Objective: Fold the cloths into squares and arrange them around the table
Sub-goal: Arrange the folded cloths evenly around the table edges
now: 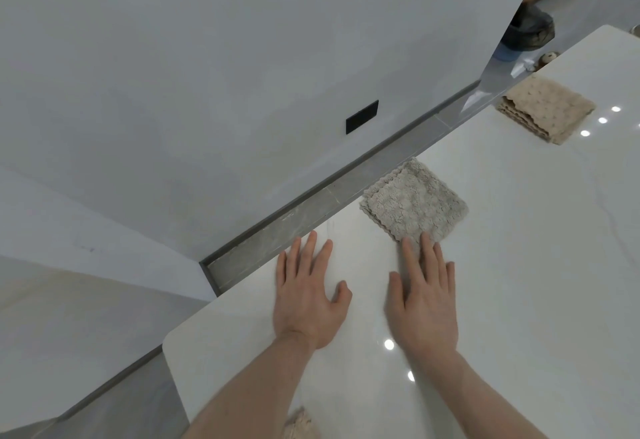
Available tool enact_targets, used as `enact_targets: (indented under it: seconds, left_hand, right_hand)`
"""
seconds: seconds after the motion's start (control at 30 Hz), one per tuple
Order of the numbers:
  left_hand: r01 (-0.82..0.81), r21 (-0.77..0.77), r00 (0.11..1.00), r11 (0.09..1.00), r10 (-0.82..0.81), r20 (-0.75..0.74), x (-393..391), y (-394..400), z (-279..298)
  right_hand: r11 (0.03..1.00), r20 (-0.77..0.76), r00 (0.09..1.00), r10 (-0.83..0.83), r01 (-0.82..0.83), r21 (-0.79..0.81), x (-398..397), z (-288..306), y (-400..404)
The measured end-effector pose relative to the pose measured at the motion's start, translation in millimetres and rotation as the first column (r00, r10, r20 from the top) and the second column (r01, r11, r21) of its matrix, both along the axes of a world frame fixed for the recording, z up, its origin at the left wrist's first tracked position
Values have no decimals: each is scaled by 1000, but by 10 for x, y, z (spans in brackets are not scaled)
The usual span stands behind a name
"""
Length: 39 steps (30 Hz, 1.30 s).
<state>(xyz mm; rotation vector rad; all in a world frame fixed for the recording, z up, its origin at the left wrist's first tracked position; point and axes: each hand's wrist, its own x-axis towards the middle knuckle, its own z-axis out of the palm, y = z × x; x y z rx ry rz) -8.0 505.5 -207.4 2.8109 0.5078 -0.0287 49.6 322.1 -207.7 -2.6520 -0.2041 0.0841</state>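
A beige cloth [298, 425] shows only as a scrap at the bottom edge, between the two forearms and closest to the viewer. It lies on the table [519, 283], a glossy white top with spots of light reflected in it.

Ahead of that scrap, the left hand [309, 291] is spread wide, palm down, fingers straight and slightly fanned, over bare tabletop near the table's edge. It holds nothing. Whether the palm presses on the surface or hovers just over it cannot be told.

The right hand [423, 295] lies just beside the left, also flat with straight fingers, holding nothing. Its fingertips reach the near corner of a folded grey cloth [414, 199] and seem to touch or overlap that corner. This cloth is a neat square of several layers with scalloped edges, lying just beyond the right hand's fingers, close to the table's edge.

Well beyond the right hand, further along the same edge, a folded tan cloth [547, 109] lies flat, also in a layered square.

Past the left hand's fingertips, a strip of grey floor [263, 241] runs between the table and a pale wall [207, 58], which carries a small black plate [362, 116].
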Motion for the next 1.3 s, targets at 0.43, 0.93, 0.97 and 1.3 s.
enact_targets:
  seconds: [0.43,0.93,0.97,1.3]
  left_hand:
    - [3,35,1000,999,-4,27,-6,8,-45]
    - [39,25,999,999,-39,6,-88,12,-34]
    - [51,12,999,999,-51,-11,-92,24,-10]
    - [175,-402,932,899,-283,-227,-913,387,468]
  right_hand:
    - [992,14,1000,-7,8,-123,-9,-23,70]
    - [1000,-152,988,-2,1,-2,-809,88,-142]
    - [1000,-177,984,6,-8,-8,-906,120,-180]
    - [964,-376,920,109,-190,-187,-2026,424,-418]
